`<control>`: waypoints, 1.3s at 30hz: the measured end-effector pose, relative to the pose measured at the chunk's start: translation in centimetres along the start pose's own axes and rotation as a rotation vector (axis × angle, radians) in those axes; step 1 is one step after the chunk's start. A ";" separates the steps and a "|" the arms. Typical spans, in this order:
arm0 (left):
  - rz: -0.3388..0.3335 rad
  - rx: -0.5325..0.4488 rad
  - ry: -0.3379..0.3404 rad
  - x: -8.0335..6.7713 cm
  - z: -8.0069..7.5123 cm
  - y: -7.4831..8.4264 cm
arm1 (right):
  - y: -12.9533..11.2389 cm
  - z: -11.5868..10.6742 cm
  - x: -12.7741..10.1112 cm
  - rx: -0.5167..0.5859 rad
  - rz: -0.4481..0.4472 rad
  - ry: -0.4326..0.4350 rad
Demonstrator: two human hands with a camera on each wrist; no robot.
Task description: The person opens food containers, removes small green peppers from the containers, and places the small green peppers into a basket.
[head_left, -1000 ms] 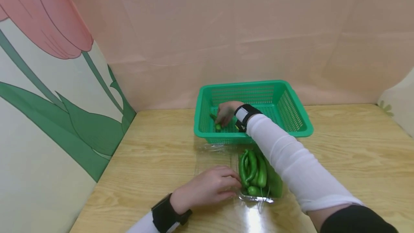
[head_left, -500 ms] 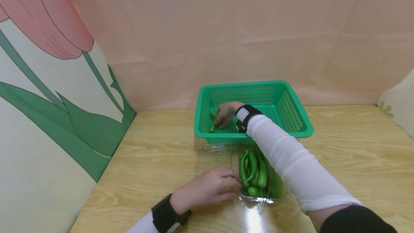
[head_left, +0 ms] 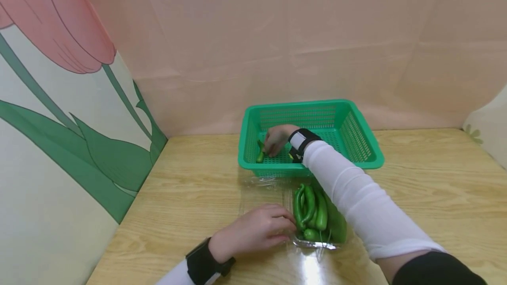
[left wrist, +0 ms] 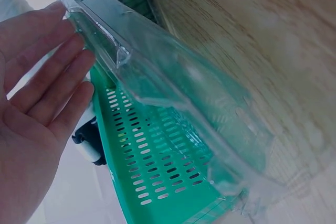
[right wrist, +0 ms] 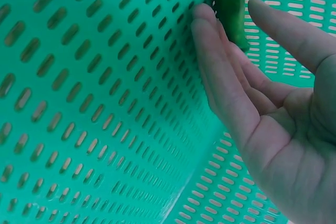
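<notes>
My right hand [head_left: 277, 140] is inside the green plastic basket [head_left: 376, 159], near its left end. A green pepper [head_left: 260, 155] lies there beside the fingertips. In the right wrist view the pepper [right wrist: 229, 6] is between the thumb and the loosely extended fingers, which are spread apart. My left hand [head_left: 255, 228], fingers extended, rests at the left edge of a clear plastic box [head_left: 317, 244] holding several green peppers [head_left: 310, 206]. In the left wrist view its fingertips are at the box's clear edge [left wrist: 121, 53]. The right forearm hides part of the box.
The box's clear lid [head_left: 261, 195] lies folded out to the left on the wooden table [head_left: 190, 192]. Directly behind the box stands the basket, close to the pink backdrop [head_left: 301, 47]. A wall with a tulip picture [head_left: 71, 16] borders the left side.
The pepper in the basket has shifted slightly left, out from under the right fingers, and shows more fully. Both hands have hardly moved.
</notes>
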State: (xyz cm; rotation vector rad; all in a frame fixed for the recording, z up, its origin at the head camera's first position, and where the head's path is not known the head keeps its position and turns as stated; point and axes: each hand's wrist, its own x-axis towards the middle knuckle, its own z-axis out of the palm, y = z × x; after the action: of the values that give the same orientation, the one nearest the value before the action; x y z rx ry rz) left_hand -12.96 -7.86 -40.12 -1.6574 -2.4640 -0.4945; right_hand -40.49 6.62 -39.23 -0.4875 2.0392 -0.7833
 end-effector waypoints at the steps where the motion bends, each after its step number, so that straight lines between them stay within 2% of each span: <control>1: -0.001 -0.001 -0.001 0.0 0.0 0.0 | 0.0 0.0 -0.1 0.006 0.002 0.004; 10: 0.018 0.004 -0.002 0.3 0.1 -0.2 | 0.2 -0.1 -0.9 0.077 0.038 0.016; 14: 0.019 0.001 -0.006 0.3 0.2 -0.4 | 0.3 -0.4 -1.1 0.073 0.053 0.009; 18: 0.030 0.011 -0.002 0.4 0.3 -0.4 | -0.1 -0.7 -2.3 -0.027 0.043 0.009; 22: 0.048 0.039 0.013 0.4 0.4 -0.5 | -1.0 -1.1 -3.9 -0.135 0.018 0.055; 29: 0.049 0.039 0.020 0.2 0.2 -0.7 | -3.0 -0.8 -6.9 -0.291 -0.058 0.192; 39: 0.052 0.049 0.037 -0.2 0.0 -0.9 | -5.5 0.5 -11.0 -0.456 -0.106 0.354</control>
State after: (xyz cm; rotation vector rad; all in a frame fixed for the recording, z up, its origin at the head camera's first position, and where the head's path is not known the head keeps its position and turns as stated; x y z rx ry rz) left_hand -13.74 -8.30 -40.35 -1.6728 -2.3807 -0.4502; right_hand -33.85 9.00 -29.17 -0.7596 2.5561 -0.4831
